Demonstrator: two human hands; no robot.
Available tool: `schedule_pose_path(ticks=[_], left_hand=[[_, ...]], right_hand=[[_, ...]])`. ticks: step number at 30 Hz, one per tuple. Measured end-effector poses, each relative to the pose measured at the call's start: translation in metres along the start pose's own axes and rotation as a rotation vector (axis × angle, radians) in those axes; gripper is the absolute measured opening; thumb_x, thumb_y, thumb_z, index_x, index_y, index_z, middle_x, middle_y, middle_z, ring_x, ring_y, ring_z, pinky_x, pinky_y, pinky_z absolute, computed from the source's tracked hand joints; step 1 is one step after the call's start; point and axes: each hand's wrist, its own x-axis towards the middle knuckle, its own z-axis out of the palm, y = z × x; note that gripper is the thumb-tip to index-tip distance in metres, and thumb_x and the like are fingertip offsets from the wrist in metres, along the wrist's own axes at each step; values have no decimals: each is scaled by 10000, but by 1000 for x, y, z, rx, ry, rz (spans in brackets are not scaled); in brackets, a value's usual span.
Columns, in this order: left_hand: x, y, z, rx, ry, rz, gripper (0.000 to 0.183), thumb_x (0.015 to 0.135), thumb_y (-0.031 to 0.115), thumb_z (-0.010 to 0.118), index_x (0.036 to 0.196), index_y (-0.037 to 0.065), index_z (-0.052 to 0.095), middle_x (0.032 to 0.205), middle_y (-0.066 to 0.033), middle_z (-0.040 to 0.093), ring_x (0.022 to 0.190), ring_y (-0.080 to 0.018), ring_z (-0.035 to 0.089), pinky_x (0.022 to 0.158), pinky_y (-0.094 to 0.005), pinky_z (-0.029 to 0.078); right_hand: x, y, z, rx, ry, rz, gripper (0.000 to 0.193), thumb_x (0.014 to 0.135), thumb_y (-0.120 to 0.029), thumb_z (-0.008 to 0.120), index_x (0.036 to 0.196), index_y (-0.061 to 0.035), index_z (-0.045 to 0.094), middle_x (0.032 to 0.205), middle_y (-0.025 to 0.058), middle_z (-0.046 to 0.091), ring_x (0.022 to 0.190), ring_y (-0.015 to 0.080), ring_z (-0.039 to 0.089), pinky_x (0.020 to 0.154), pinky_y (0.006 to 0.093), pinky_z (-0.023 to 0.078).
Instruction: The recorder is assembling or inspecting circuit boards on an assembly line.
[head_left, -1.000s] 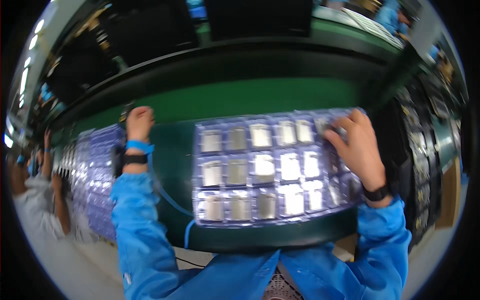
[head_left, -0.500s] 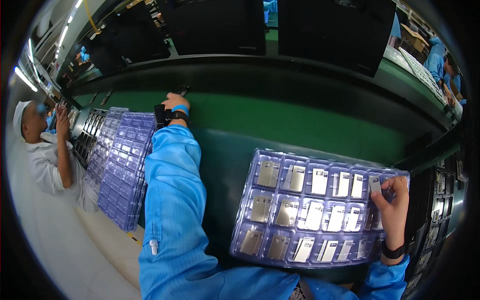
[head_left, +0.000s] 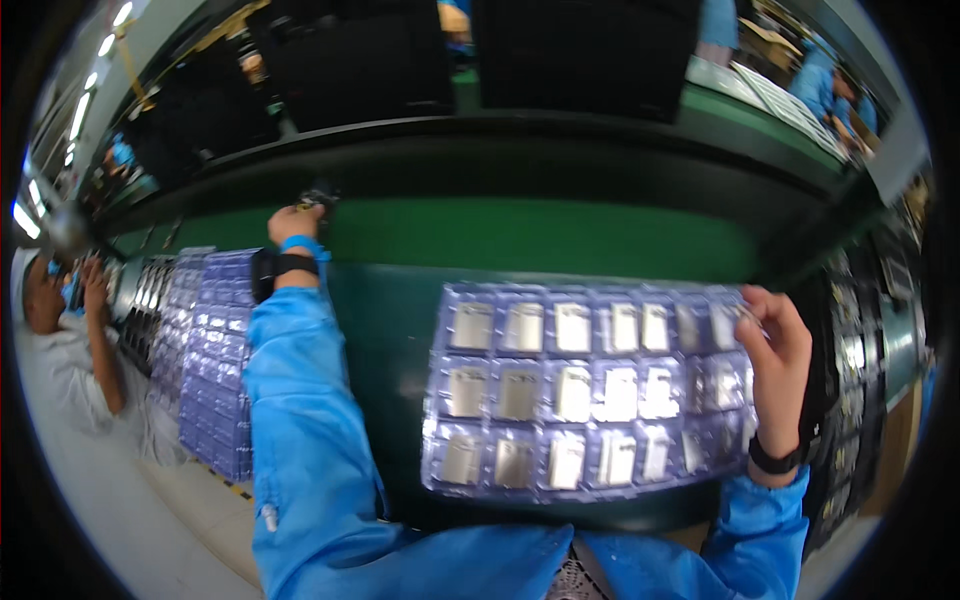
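Note:
A clear purple-tinted blister tray (head_left: 590,390) with three rows of small silvery metal parts lies on the dark mat in front of me. My right hand (head_left: 775,355) rests on the tray's right end, fingers over its top right pockets. My left hand (head_left: 293,222) is stretched far out to the left onto the green conveyor belt (head_left: 520,235), fingers closed around a small dark object that is too small to make out. I wear blue sleeves, a blue wrist strap and a dark band on the left wrist, and a black watch on the right.
A tall stack of similar purple trays (head_left: 205,360) stands at my left, with darker trays (head_left: 150,310) beyond it. A person in white (head_left: 70,350) sits further left. More trays (head_left: 860,360) line the right side. Dark machine housings stand behind the belt.
My view has swung right, so the tray sits more central. My left hand stays stretched out on the belt, and my right hand stays on the tray's right end.

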Motion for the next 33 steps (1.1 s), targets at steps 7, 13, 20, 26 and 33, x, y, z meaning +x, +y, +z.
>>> schedule_pose_path(ticks=[7,13,20,26,33], left_hand=[[-81,68,-84,-1047,-429,-75,182,811,78,597,953,-21,539,937,-77,579,807,-132,566,661,-238,467],[-217,148,-160,-1125,-684,9,230,881,116,481,1079,3,457,1058,-91,548,928,-157,565,786,-321,507],[-346,175,-168,-1083,-907,59,295,813,-4,524,1096,-29,445,1021,-111,559,907,-147,557,768,-263,479],[-392,178,-163,-1107,-1040,-48,363,820,-41,498,1169,-13,400,1019,-94,548,924,-110,524,795,-214,424],[-406,174,-154,-1079,-1094,-96,341,850,-8,465,1183,-13,393,1026,-81,542,912,-90,509,792,-207,409]], right_hand=[[-20,-34,-35,275,154,131,150,805,-24,550,943,30,526,758,39,570,667,97,575,608,218,487],[-45,-32,-49,445,73,150,119,803,-58,588,884,8,529,774,66,596,701,120,596,616,229,508],[-73,-47,-17,572,-192,96,168,788,-14,586,946,20,539,773,55,578,669,81,548,555,205,478],[-91,-48,9,496,-306,268,174,782,-45,608,933,16,548,763,46,595,647,59,543,531,176,446],[-103,-34,20,415,-297,171,91,786,-46,604,845,15,571,728,1,571,650,31,501,574,166,417]])
